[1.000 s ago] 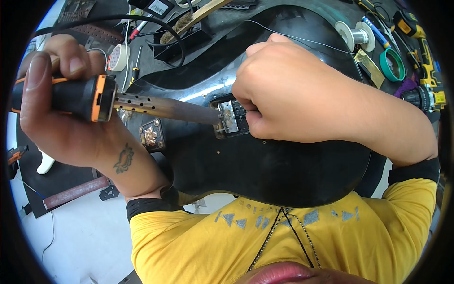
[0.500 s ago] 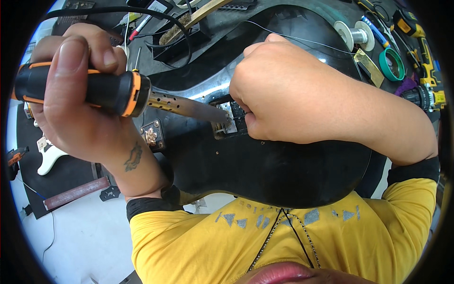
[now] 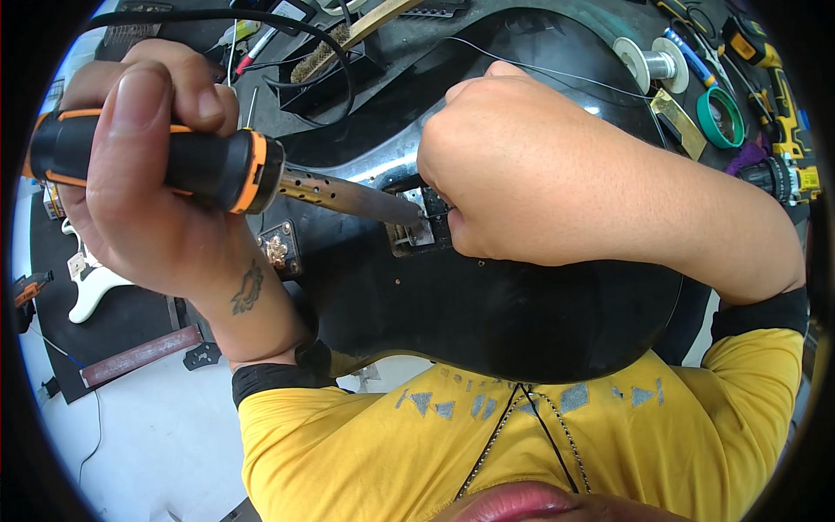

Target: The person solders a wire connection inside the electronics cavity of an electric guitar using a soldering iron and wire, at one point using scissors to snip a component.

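My left hand (image 3: 130, 174) is wrapped round the black and orange handle of a soldering iron (image 3: 222, 170). Its perforated metal barrel slants down to the right, tip at a metal block (image 3: 422, 231) inside a rectangular cavity (image 3: 405, 250) in a black guitar body (image 3: 522, 317). Right beside the cavity, my right hand (image 3: 491, 170) is closed, knuckles up, its fingertips at the cavity's edge. Those fingertips are mostly hidden, so what they pinch cannot be made out. A square plate with a copper-coloured ornament (image 3: 278, 250) sits on the body below my left wrist.
Behind the guitar lie a wooden-handled brush (image 3: 326, 56) and a looping black cable (image 3: 235, 16). A solder spool (image 3: 652, 65) trails a thin strand across the body. Green tape (image 3: 720, 117), scissors (image 3: 709, 56) and a yellow-black power tool (image 3: 787, 122) crowd the right.
The soldering iron and my left hand have shifted slightly right, the tip a little lower on the metal block. My right hand has edged slightly left over the cavity.
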`<state>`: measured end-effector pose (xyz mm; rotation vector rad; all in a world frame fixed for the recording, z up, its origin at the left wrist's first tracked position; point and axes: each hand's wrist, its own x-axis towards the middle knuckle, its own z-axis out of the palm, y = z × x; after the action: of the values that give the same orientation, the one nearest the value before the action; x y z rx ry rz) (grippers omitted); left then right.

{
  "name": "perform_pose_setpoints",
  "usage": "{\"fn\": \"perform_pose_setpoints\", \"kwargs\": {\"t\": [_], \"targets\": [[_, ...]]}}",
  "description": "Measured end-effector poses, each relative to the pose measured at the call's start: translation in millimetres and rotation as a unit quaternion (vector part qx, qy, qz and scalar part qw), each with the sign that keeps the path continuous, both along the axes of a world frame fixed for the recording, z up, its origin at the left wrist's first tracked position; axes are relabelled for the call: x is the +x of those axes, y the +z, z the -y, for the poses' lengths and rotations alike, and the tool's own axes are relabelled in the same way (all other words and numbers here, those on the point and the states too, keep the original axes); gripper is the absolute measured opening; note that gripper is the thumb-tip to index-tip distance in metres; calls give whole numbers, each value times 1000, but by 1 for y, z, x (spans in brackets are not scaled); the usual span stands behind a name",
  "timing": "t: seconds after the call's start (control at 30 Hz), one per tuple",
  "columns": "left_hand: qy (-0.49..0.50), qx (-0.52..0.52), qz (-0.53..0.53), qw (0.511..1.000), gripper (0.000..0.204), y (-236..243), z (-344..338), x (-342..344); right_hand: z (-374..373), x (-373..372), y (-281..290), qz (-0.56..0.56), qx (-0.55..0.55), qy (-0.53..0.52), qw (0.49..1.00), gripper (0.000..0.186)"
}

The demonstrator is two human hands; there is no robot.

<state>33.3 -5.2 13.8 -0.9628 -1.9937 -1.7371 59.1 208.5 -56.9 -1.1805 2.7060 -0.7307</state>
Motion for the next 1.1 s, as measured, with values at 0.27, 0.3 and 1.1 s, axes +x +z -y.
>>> {"fn": "perform_pose_setpoints", "kwargs": {"t": [0.27, 0.3, 1.1], "targets": [[1, -12, -6, 1000, 11, -1, 1, 1, 0, -1, 3, -19, -10, 9, 1000, 11], [0, -11, -6, 1000, 11, -1, 0, 0, 0, -1, 4, -9, 0, 9, 1000, 10], [-1, -9, -18, 1000, 12, 0, 5, -2, 2, -2, 12, 19, 33, 10, 999, 7]]}}
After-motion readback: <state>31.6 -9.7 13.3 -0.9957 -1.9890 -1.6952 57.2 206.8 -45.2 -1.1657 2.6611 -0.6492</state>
